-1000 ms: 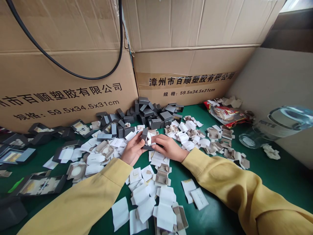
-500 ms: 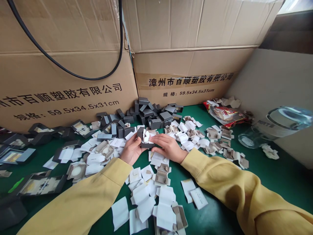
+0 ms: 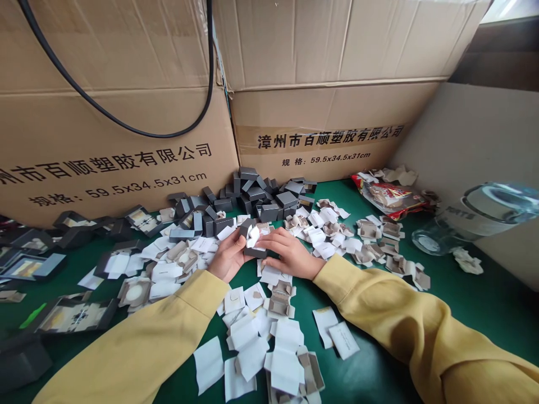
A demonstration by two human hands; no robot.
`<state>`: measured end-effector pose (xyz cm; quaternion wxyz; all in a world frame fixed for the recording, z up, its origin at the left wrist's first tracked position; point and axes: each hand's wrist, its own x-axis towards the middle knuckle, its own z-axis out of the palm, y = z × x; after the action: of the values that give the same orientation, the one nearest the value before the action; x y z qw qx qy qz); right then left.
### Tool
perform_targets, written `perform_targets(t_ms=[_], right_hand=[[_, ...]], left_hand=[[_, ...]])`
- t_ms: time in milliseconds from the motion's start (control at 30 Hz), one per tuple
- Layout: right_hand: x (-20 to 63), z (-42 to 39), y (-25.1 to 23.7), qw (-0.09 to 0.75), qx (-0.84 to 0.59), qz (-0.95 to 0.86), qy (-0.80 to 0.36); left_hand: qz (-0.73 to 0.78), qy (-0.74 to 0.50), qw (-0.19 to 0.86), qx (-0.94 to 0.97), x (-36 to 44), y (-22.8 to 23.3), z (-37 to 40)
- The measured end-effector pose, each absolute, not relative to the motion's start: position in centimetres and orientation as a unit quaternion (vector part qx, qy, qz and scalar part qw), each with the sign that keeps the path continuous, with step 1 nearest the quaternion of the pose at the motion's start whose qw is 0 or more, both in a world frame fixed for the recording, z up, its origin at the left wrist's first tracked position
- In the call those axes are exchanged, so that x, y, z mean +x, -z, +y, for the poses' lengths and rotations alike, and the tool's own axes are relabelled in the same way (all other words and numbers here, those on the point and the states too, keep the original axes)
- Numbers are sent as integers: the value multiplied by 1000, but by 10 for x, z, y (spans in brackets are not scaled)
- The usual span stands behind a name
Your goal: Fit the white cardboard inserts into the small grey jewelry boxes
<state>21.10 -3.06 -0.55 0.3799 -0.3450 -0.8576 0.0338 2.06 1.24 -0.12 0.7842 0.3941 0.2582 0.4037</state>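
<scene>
Small dark box (image 3: 255, 253) has tipped slightly rightward, left hand (image 3: 227, 255) grasping it, can't tell if right hand (image 3: 290, 252) pinches its white piece (image 3: 252, 236), so likely unfinished.

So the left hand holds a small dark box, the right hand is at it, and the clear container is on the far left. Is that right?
Not quite: in the head view, the clear container is on the far right. The left hand does hold a small dark box, with the right hand at it.
</scene>
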Motion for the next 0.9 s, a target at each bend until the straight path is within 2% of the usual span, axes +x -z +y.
perform_targets(t_ms=[433,700,900], right_hand=[[213,-29,0,328,-332,-874,-133],[215,-29,-2,373,-335,-846,-183],[214,-29,-5,350,-334,-863,-148]], left_hand=[[261,-381,785,413,20,2,12],[306,-401,757,416,24,-2,8],[306,-400,761,409,26,2,8]])
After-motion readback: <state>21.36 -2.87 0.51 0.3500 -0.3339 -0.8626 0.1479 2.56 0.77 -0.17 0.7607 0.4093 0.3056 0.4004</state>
